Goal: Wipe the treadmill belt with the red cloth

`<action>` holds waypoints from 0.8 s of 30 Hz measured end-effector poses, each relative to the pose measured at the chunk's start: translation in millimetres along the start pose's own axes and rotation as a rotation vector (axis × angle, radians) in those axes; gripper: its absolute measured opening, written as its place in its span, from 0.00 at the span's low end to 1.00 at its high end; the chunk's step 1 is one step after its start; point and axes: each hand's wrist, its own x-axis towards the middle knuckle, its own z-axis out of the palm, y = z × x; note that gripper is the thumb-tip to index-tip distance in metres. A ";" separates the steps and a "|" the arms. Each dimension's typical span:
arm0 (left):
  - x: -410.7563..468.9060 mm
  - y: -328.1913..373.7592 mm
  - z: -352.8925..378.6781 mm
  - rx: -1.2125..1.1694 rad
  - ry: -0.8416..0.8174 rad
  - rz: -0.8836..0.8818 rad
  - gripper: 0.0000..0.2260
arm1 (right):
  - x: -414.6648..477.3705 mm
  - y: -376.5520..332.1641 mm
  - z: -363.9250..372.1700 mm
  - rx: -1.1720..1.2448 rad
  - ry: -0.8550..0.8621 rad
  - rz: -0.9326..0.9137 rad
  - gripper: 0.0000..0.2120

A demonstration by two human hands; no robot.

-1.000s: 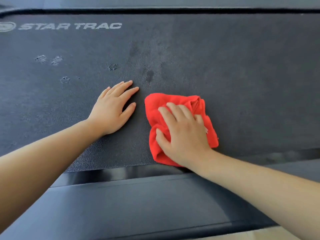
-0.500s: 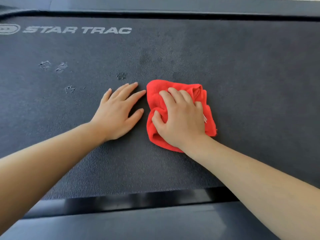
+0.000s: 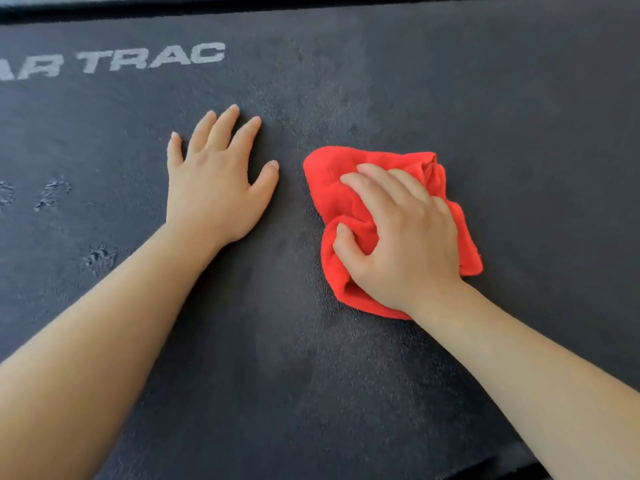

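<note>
Head view: right hand [image 3: 401, 237] clenches bunched soft red cloth [image 3: 332, 188] against dark textured treadmill belt [image 3: 519, 133]; left hand [image 3: 214, 181] flat, fingers released; cloth likely light, limp; grasp bunched centre.

The treadmill belt [image 3: 519, 116] lies open and flat to the right of the red cloth [image 3: 332, 188] and beyond it up to the far edge. To the cloth's left, the left hand [image 3: 214, 192] rests flat on the belt, near but apart, leaving a narrow bare strip between them.
</note>
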 end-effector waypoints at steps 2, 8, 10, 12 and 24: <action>1.9 2.2 -2.5 -0.011 0.006 -0.008 0.25 | 5.4 -2.2 1.0 -0.004 0.008 0.008 0.24; 12.0 1.8 -5.4 -0.037 -0.060 -0.054 0.26 | 41.6 -7.0 14.5 0.019 -0.023 0.032 0.24; 38.5 -0.3 -6.9 -0.056 -0.080 -0.070 0.24 | 49.8 -6.4 17.0 0.017 -0.034 0.037 0.24; 64.2 -3.0 -8.3 -0.041 -0.077 -0.119 0.23 | 56.8 -5.2 20.8 0.021 -0.033 0.028 0.25; 79.3 -8.4 -0.2 -0.007 0.006 -0.147 0.25 | 172.4 6.0 56.3 -0.007 -0.001 0.059 0.24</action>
